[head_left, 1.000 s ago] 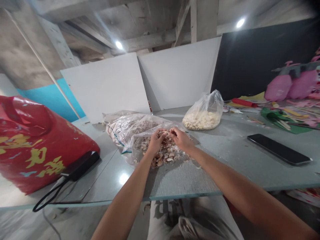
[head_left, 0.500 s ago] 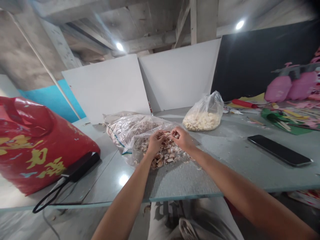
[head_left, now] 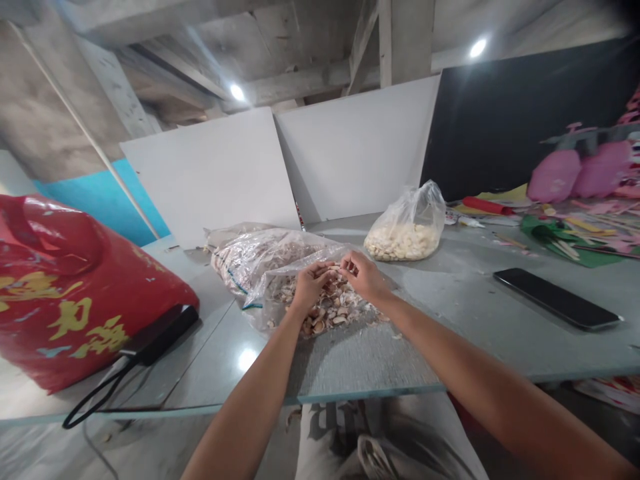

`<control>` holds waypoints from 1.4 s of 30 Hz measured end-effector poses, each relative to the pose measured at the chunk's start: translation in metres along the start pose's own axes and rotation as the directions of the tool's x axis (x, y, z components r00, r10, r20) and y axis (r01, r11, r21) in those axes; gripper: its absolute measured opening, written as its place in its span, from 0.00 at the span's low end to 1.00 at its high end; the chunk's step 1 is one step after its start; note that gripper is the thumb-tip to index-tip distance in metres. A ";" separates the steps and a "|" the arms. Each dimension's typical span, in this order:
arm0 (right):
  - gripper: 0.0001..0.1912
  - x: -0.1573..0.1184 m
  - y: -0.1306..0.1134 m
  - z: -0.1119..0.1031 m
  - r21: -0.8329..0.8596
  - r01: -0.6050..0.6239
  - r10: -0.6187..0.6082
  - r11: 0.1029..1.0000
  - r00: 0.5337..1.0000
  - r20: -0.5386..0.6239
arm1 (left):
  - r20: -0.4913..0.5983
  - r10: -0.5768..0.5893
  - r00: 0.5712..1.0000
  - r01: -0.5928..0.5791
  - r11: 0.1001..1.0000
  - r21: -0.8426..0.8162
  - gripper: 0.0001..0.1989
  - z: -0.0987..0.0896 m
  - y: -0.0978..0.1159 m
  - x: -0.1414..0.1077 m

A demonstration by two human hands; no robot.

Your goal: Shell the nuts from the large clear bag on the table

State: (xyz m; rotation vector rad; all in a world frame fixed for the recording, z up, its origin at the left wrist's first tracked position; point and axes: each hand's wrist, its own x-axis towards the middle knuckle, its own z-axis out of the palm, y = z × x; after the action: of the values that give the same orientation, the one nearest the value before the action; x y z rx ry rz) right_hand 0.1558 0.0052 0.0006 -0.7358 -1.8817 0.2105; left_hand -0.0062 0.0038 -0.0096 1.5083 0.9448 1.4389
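Over the opening of a clear plastic bag, my left hand (head_left: 313, 285) and my right hand (head_left: 361, 273) meet fingertip to fingertip. Both are closed in a pinch on a small pale piece (head_left: 336, 267), which looks like a garlic clove and is partly hidden by the fingers. Below them spreads a heap of brownish cloves and papery skins (head_left: 333, 319). The clear bag (head_left: 270, 250) lies on its side behind and to the left, filled with pinkish-white skins. Beyond my right hand, a second clear bag (head_left: 407, 230) stands upright with pale peeled cloves in its bottom.
A red bag (head_left: 100, 280) stands at the left, with a black power bank (head_left: 167, 333) and cable against it. A black phone (head_left: 557, 299) lies at the right. Pink spray bottles (head_left: 555, 177) and craft scraps crowd the far right. White boards (head_left: 360, 150) lean behind the table.
The view has shifted very slightly. Both hands keep their pinch in the same place, with only small finger movements.
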 end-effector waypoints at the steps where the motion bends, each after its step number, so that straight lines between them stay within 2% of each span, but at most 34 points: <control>1: 0.02 0.000 0.000 0.000 0.002 -0.002 0.002 1.000 1.000 0.007 | -0.001 0.000 1.000 0.000 1.000 -0.003 0.20 0.000 0.000 0.000; 8: 0.03 -0.001 0.000 0.001 -0.001 0.004 -0.004 1.000 0.998 0.055 | -0.015 0.005 1.000 -0.005 1.000 0.026 0.21 0.003 0.004 0.000; 18: 0.06 -0.001 -0.006 0.000 -0.057 -0.001 0.003 0.998 0.999 0.037 | -0.121 0.033 0.992 -0.028 0.999 0.036 0.20 0.009 0.007 -0.002; 24: 0.05 -0.002 -0.011 -0.002 -0.032 -0.004 0.007 0.999 0.997 0.079 | -0.167 0.058 0.984 -0.056 0.998 0.012 0.20 0.012 0.004 -0.002; 32: 0.04 -0.003 -0.007 -0.002 -0.016 -0.046 0.045 0.999 0.999 -0.018 | -0.037 -0.040 0.999 0.036 0.996 -0.085 0.20 0.010 0.013 -0.006; 38: 0.05 -0.003 -0.010 -0.001 0.002 -0.080 0.080 0.997 0.997 0.021 | 0.034 -0.069 0.997 0.075 0.969 -0.237 0.23 0.011 0.014 -0.007; 42: 0.06 -0.003 -0.009 -0.001 -0.003 -0.064 0.064 0.998 0.998 0.019 | 0.100 -0.131 0.986 0.152 0.958 -0.243 0.19 0.012 0.012 -0.007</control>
State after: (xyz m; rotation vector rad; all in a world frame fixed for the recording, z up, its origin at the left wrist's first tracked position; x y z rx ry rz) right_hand 0.1542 -0.0039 0.0025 -0.7984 -1.8783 0.2570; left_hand 0.0055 -0.0079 -0.0013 1.2780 0.7726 1.3279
